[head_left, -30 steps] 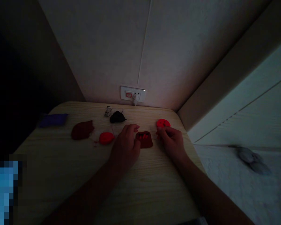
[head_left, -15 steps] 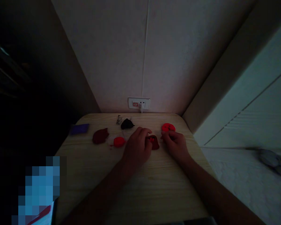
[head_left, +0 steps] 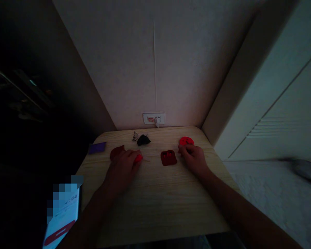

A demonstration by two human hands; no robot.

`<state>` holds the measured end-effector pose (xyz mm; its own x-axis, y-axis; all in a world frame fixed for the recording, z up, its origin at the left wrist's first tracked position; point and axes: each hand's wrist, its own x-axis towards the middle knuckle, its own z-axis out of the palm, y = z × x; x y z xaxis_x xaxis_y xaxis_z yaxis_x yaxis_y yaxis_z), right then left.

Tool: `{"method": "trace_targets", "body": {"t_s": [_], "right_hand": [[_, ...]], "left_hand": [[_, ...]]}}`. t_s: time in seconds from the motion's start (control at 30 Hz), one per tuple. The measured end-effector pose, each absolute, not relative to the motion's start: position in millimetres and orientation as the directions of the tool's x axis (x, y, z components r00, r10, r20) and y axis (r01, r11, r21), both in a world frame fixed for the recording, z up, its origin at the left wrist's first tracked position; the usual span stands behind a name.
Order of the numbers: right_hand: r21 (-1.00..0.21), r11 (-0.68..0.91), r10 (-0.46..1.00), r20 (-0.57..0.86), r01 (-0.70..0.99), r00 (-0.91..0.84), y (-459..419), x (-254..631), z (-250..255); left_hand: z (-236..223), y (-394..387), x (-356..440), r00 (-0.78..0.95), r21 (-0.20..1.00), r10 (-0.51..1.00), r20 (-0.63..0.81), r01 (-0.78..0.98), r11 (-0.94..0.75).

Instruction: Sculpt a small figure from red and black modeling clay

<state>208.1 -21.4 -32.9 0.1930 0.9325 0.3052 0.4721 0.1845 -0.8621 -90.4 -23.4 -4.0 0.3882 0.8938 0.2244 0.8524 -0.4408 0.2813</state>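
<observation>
Bright red lump [head_left: 138,158] partly covered by left hand [head_left: 122,168], its grip indiscernible, right hand [head_left: 194,159] narrowly pinched beside red disc [head_left: 186,140], contents indiscernible, dark red slab [head_left: 169,159] laid between them on table [head_left: 155,197].

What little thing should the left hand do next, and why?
Maybe the left hand could gently pinch off a bit of the bright red lump. Its fingers are right at that lump, and the flat dark red piece lying between the two hands has small red bits near its far edge, so another might suit it.
</observation>
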Motion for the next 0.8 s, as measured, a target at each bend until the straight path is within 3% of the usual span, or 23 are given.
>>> {"method": "trace_targets", "body": {"t_s": [0.13,0.47,0.63,0.8], "right_hand": [[-0.858,0.179,0.934,0.302,0.481,0.191,-20.6,208.9,-33.2],[-0.869,0.193,0.931,0.309,0.456,0.195,-22.6,208.7,-32.0],[-0.868,0.259,0.911,0.365,0.423,0.191,-20.1,210.1,-14.7],[-0.867,0.327,0.935,0.356,0.376,0.008,-7.8,201.6,16.2]], "left_hand": [[-4.9,-17.5,-88.6,0.327,0.388,0.925,0.195,0.840,-0.379],[15.5,-10.5,-81.5,0.185,0.538,0.932,0.313,0.774,-0.334],[25.8,-2.0,-50.7,0.171,0.768,0.935,0.311,0.535,-0.353],[16.8,9.2,-29.7,0.187,0.853,0.944,0.270,0.409,-0.325]]}}
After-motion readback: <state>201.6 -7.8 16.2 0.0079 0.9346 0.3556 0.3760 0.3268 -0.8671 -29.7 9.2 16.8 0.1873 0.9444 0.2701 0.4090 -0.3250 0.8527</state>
